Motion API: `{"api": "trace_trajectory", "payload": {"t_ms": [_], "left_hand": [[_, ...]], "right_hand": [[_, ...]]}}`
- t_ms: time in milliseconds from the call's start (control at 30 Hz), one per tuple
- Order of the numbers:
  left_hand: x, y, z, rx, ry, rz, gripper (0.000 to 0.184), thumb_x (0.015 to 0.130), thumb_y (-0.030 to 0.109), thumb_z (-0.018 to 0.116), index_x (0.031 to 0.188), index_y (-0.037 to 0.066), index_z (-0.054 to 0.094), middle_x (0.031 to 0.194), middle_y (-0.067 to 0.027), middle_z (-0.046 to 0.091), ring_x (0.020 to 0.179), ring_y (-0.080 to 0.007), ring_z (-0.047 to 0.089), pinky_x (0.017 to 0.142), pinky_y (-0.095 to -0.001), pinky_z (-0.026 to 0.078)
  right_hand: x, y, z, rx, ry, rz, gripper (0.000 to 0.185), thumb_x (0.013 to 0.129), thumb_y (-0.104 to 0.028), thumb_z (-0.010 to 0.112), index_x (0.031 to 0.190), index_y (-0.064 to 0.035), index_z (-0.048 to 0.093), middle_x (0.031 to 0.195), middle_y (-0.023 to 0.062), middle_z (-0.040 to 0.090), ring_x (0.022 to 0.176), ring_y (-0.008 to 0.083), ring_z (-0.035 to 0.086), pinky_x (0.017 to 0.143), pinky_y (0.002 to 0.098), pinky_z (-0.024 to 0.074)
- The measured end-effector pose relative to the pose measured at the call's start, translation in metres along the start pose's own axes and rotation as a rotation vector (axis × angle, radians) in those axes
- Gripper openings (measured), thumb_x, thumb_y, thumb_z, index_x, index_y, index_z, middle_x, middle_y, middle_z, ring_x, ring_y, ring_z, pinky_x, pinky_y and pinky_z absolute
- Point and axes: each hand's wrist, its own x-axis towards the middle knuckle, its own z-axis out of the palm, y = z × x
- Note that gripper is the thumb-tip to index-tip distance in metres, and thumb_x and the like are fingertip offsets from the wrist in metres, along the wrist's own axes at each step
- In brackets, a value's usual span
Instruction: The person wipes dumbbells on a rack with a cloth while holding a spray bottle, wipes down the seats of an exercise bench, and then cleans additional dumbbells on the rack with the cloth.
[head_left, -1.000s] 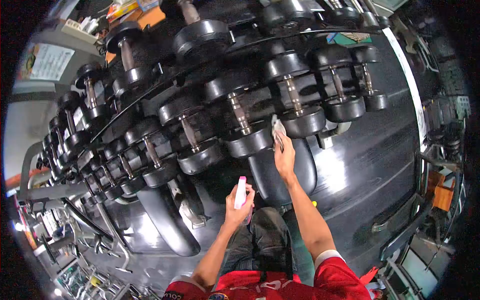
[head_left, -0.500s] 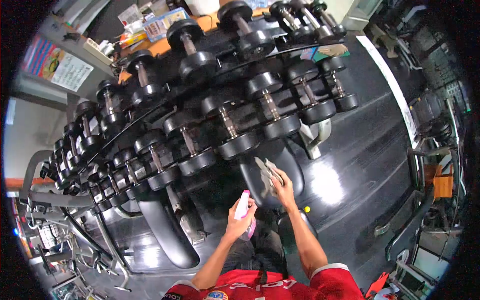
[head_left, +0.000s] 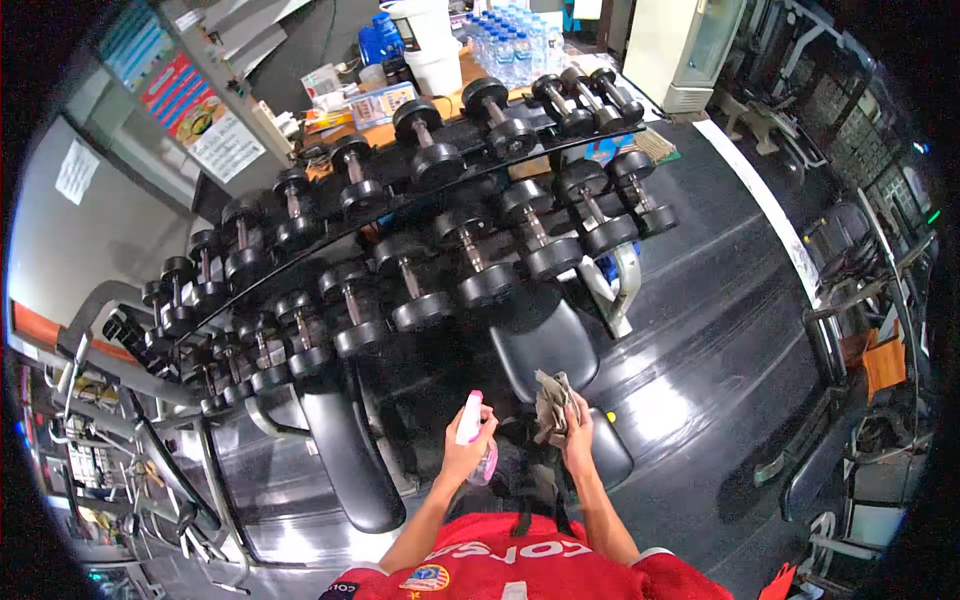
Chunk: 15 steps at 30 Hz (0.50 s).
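My left hand [head_left: 466, 449] is wrapped round a spray bottle [head_left: 469, 419] with a white and pink head; part of its pink, see-through body shows below the fingers. In my right hand [head_left: 575, 437] a crumpled grey-brown cloth [head_left: 552, 405] is gripped, its folds sticking up past the fingers. Both hands are held in front of my red shirt, apart from each other. Beyond them is a black padded seat [head_left: 545, 345], and past that a two-tier rack of black dumbbells [head_left: 473, 256]. Neither hand touches the rack.
A long black bench pad [head_left: 350, 460] lies to the left, and another black pad [head_left: 598, 450] is by my right forearm. Behind the rack, a wooden desk [head_left: 380, 132] carries a white bucket [head_left: 434, 70] and several water bottles [head_left: 515, 50]. Gym machines line both sides.
The view has tilted up, so more of the desk behind the rack shows. My right hand has drawn the cloth back toward my body, off the seat. The left hand still grips the bottle.
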Motion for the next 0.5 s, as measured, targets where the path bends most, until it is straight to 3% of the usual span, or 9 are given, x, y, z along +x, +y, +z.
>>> {"api": "trace_trajectory", "payload": {"t_ms": [100, 233, 267, 433, 500], "left_hand": [[-0.022, 0.011, -0.011, 0.05, 0.042, 0.037, 0.017, 0.085, 0.001, 0.062, 0.101, 0.001, 0.056, 0.078, -0.0035, 0.058, 0.052, -0.0084, 0.056, 0.047, -0.0222, 0.044], [-0.038, 0.022, -0.023, 0.056, 0.078, -0.037, 0.017, 0.085, 0.001, 0.062, 0.101, 0.001, 0.056, 0.08, -0.0042, 0.058, 0.052, -0.0087, 0.056, 0.047, -0.0225, 0.045], [-0.039, 0.021, -0.027, 0.075, 0.076, -0.04, 0.018, 0.085, 0.001, 0.062, 0.102, 0.001, 0.056, 0.08, -0.0043, 0.058, 0.052, -0.0086, 0.056, 0.047, -0.0225, 0.045], [-0.013, 0.007, -0.037, 0.094, 0.05, -0.046, 0.018, 0.085, 0.0, 0.062, 0.102, 0.001, 0.057, 0.08, -0.0042, 0.058, 0.054, -0.0082, 0.056, 0.047, -0.0224, 0.045], [0.008, 0.005, -0.036, 0.12, 0.018, -0.075, 0.018, 0.085, 0.0, 0.062, 0.102, 0.001, 0.056, 0.08, -0.004, 0.058, 0.054, -0.0081, 0.056, 0.047, -0.0224, 0.045]], "right_hand": [[-0.004, 0.015, -0.001, 0.06, 0.034, -0.037, 0.035, 0.094, -0.018, 0.051, 0.127, -0.0064, 0.048, 0.117, 0.0073, 0.059, 0.105, 0.0174, 0.058, 0.089, 0.0306, 0.0474], [-0.013, -0.02, 0.028, 0.122, 0.017, -0.016, 0.042, 0.094, -0.017, 0.051, 0.134, -0.0054, 0.041, 0.127, 0.0104, 0.052, 0.111, 0.0205, 0.055, 0.093, 0.0327, 0.046], [-0.007, -0.019, 0.032, 0.103, -0.024, -0.12, 0.045, 0.095, -0.018, 0.05, 0.136, -0.0054, 0.037, 0.13, 0.0109, 0.049, 0.113, 0.0213, 0.054, 0.094, 0.0331, 0.0453], [0.035, -0.005, 0.037, 0.067, 0.08, -0.058, 0.042, 0.097, -0.02, 0.045, 0.137, -0.0068, 0.037, 0.126, 0.0076, 0.053, 0.107, 0.0179, 0.057, 0.088, 0.0317, 0.0484], [0.047, -0.003, 0.048, 0.186, 0.044, 0.002, 0.044, 0.096, -0.024, 0.05, 0.135, -0.0052, 0.041, 0.128, 0.0083, 0.051, 0.115, 0.0188, 0.05, 0.096, 0.0305, 0.0407]]}}
